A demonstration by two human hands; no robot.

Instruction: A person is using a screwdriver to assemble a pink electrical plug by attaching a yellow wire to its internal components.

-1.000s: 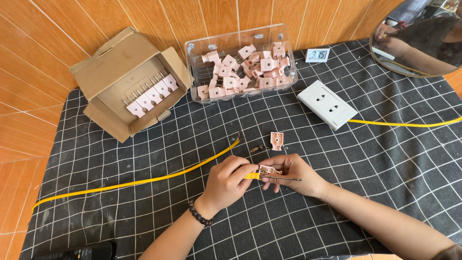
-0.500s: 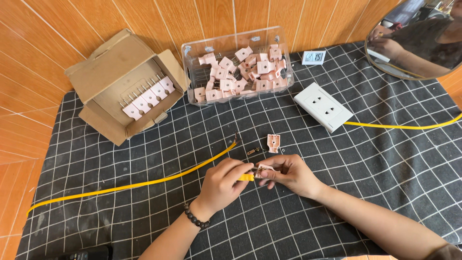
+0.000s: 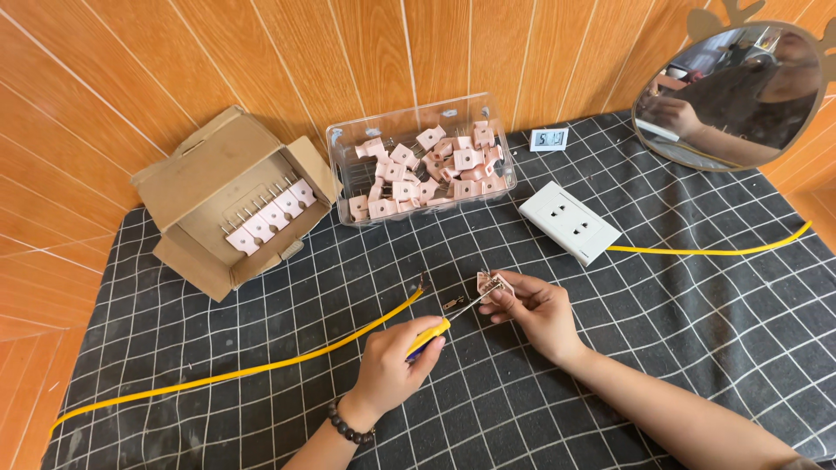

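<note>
My left hand grips a small screwdriver with a yellow and blue handle; its thin shaft points up and right. My right hand pinches a small pink socket part just above the checked cloth, and the screwdriver tip meets that part. A yellow cable with a stripped end lies left of my hands, its bare tip near the pink part. A tiny loose metal piece rests on the cloth between my hands.
A clear plastic tub holds several pink parts at the back. An open cardboard box with a row of pink parts stands back left. A white wall socket plate, a second yellow cable, a small digital display and a round mirror are on the right.
My left hand has slid back and down along the screwdriver, away from my right hand. The pink part that lay on the cloth above my hands is no longer seen there.
</note>
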